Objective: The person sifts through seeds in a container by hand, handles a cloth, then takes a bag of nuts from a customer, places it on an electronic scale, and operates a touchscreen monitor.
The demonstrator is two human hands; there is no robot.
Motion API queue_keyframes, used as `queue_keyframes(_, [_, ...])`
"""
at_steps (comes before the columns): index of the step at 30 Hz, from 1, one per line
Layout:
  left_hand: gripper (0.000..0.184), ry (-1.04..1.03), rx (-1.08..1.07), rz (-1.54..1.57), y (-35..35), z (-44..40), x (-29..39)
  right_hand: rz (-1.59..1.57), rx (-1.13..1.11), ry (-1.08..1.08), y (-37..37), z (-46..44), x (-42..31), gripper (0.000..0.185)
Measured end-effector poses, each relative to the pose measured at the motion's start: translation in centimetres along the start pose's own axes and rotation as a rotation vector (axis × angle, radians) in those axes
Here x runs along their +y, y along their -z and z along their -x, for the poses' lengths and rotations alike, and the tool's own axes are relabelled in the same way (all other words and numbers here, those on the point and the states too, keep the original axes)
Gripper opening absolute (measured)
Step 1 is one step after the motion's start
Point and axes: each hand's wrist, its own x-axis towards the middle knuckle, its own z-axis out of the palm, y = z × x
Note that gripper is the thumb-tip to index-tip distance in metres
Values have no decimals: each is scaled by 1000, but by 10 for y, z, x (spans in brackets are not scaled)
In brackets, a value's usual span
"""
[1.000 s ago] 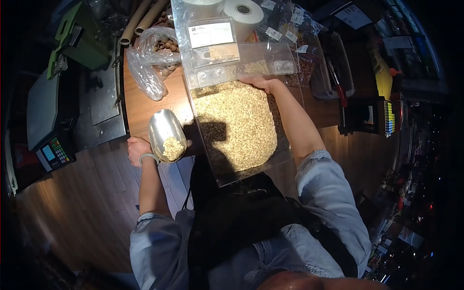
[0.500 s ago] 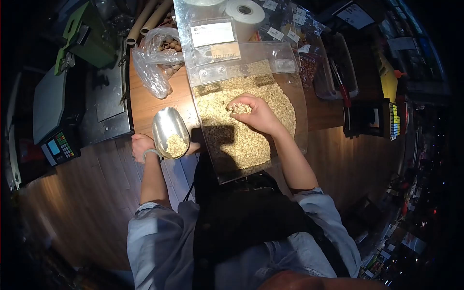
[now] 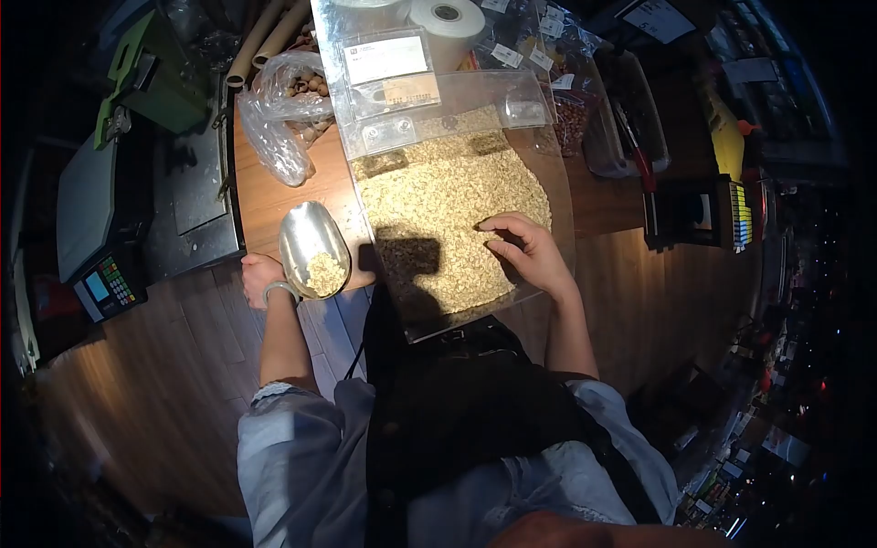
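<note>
Pale rolled oats (image 3: 438, 205) spread in a thick layer inside a clear plastic bin (image 3: 548, 100) in front of me. My right hand (image 3: 534, 256) is over the right part of the oats. Its thumb and index finger are apart, with nothing visible between them. At the table's left front corner, my left hand (image 3: 262, 279) is curled against the edge; its fingertips are hidden. Just right of that hand lies a metal scoop (image 3: 311, 236), with a small heap of oats in its lower end. I cannot see the scoop's handle.
Bagged nuts (image 3: 306, 87) lie on the wooden table (image 3: 260, 201) beyond the scoop. A weighing scale (image 3: 105, 283) and a green machine (image 3: 151, 78) stand left. White film rolls (image 3: 446, 26) are behind the bin, a long clear container (image 3: 630, 114) to its right.
My right hand has moved right and toward me, and its pinch of oats is gone as the fingers opened. The left hand and scoop stay in place. The whole view has shifted slightly.
</note>
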Motion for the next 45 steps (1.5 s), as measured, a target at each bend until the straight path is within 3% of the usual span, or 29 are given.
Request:
queue_keyframes(5, [62, 2, 13, 18, 3, 4, 2, -100, 111, -80, 10, -2, 7, 19])
queue_keyframes(10, [62, 0, 33, 16, -1, 1, 0, -2, 245, -82, 17, -7, 12, 19])
queue_keyframes(17, [61, -8, 10, 30, 1, 1, 0, 57, 228, -146, 11, -15, 12, 23])
queue_keyframes(23, [61, 5, 24, 5, -3, -2, -1, 82, 71, -83, 1, -23, 0, 29])
queue_keyframes(25, [61, -15, 47, 14, -5, -3, -1, 133, -125, 42, -2, -23, -3, 31])
queue_keyframes(27, [61, -8, 40, 12, 0, 1, 1, 117, -236, -58, -3, -28, -6, 31])
queue_keyframes(29, [61, 1, 33, 7, 2, 2, 1, -102, -210, -188, -8, -42, -6, 29])
queue_keyframes(31, [61, 3, 15, 12, 1, 1, 1, -26, -166, -133, -10, -68, -3, 28])
queue_keyframes(33, [61, 8, 13, 18, -3, 0, 0, -252, -56, -164, -16, -103, 23, 32])
queue_keyframes(35, [61, 18, 17, 27, -2, -3, 0, -58, 12, -113, -24, -142, 64, 37])
queue_keyframes(39, [58, 9, -1, -3, -2, -2, -1, -53, 44, -61, -29, -196, 100, 37])
queue_keyframes(41, [56, -12, 6, -6, -3, -3, -1, -126, 12, -265, -30, -215, 112, 46])
queue_keyframes(45, [56, -13, 15, 17, -3, -3, -1, -418, -105, -436, -50, -206, 73, 37])
